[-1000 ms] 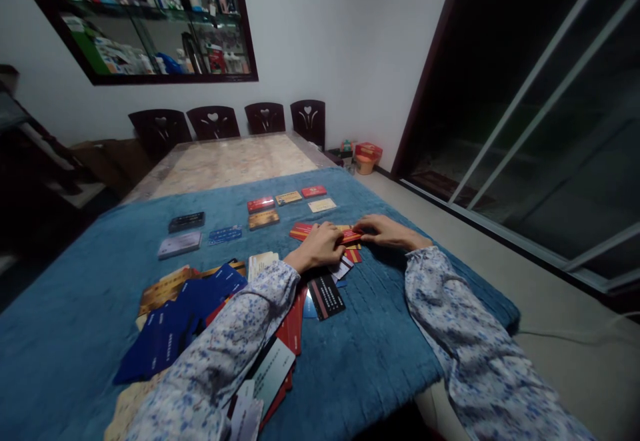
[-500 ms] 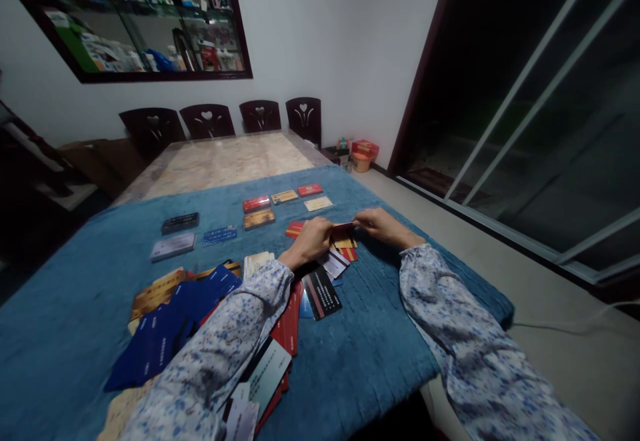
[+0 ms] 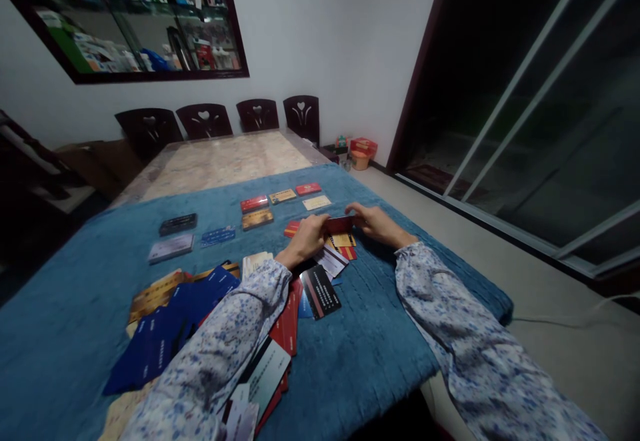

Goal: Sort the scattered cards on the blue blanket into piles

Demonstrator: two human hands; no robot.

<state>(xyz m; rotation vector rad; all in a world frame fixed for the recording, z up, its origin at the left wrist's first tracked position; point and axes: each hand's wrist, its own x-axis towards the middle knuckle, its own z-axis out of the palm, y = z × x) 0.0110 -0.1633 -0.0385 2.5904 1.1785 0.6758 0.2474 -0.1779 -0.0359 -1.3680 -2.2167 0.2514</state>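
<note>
A dark red card (image 3: 340, 225), perhaps a thin stack, is held upright on edge between my hands just above the blue cloth. My left hand (image 3: 307, 240) grips its left end. The fingers of my right hand (image 3: 377, 223) close on the right end, with the index finger raised over the top corner. Under and in front of them lie loose yellow cards (image 3: 342, 240), a silver card with a dark stripe (image 3: 334, 262) and a black card (image 3: 321, 292). Red cards (image 3: 286, 324) partly show beside my left sleeve.
Sorted stacks stand farther back: red cards (image 3: 255, 203), gold cards (image 3: 257, 219), black cards (image 3: 179, 224), silver cards (image 3: 171, 248). A heap of blue cards (image 3: 165, 334) lies left of my left forearm. The blue cloth (image 3: 380, 334) covers the table's near part; chairs (image 3: 302, 118) stand behind.
The red card has tipped up and shows more of its face. My right index finger has lifted from its top edge. The view has shifted slightly.
</note>
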